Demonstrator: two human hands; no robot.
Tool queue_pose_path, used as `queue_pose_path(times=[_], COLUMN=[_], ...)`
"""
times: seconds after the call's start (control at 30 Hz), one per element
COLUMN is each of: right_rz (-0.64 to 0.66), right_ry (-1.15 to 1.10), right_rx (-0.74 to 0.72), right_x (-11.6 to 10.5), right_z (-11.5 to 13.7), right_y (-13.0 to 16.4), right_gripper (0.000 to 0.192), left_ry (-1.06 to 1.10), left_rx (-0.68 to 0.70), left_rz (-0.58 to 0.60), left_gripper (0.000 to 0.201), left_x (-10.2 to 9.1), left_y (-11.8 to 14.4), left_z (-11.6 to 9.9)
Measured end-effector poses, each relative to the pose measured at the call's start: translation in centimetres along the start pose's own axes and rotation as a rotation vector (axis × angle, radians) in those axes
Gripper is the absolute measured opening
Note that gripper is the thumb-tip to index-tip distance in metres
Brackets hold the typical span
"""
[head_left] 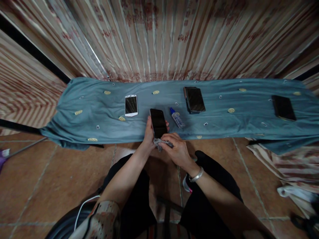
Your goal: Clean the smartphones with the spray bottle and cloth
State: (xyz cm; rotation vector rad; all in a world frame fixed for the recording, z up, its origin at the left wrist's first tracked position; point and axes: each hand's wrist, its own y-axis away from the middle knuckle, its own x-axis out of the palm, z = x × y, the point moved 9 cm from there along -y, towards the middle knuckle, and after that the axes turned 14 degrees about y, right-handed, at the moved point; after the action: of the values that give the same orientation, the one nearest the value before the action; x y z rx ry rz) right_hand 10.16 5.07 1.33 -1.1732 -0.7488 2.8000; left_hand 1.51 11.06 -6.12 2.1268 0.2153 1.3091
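The left grip (149, 133) was curled round a dark phone (158, 122), holding it screen up at the near edge of the blue-covered bench (216, 127). The right grip (176, 148) was closed, fingers pinching a grey cloth (158, 142) against the phone's near end. A clear bottle (177, 120) lay just right of the phone, with stacked dark devices (195, 99) farther right and beyond; a white phone (131, 105) lay to the left.

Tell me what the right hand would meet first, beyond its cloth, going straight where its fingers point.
Probably the near end of the dark phone held in the left hand; depth around the grey cloth is unclear.
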Motion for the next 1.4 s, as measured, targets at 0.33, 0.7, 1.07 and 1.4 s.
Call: queue_pose_path(times=[0.33,0.7,1.07,1.4], right_rz=[-0.029,-0.097,-0.018,-0.069], right_ry=[0.041,0.216,0.288,0.295], right_rx=[-0.008,-0.190,-0.273,-0.234], right_x=[0.1,-1.2,-0.5,-1.0], right_z=[-0.4,1.9,2.4,0.8], right_y=[-0.3,0.4,0.6,-0.2], right_gripper=[0.007,0.025,0.033,0.033], left_ry=[0.022,0.028,-0.056,0.056], left_rx=[-0.034,-0.103,-0.155,-0.136], left_rz=[-0.022,0.061,0.056,0.029], left_gripper=[0.066,0.059,0.065,0.044], left_x=[-0.2,0.4,-0.4,-0.3], left_y=[0.3,1.0,0.6,1.2], left_z=[1.1,2.4,2.9,3.8])
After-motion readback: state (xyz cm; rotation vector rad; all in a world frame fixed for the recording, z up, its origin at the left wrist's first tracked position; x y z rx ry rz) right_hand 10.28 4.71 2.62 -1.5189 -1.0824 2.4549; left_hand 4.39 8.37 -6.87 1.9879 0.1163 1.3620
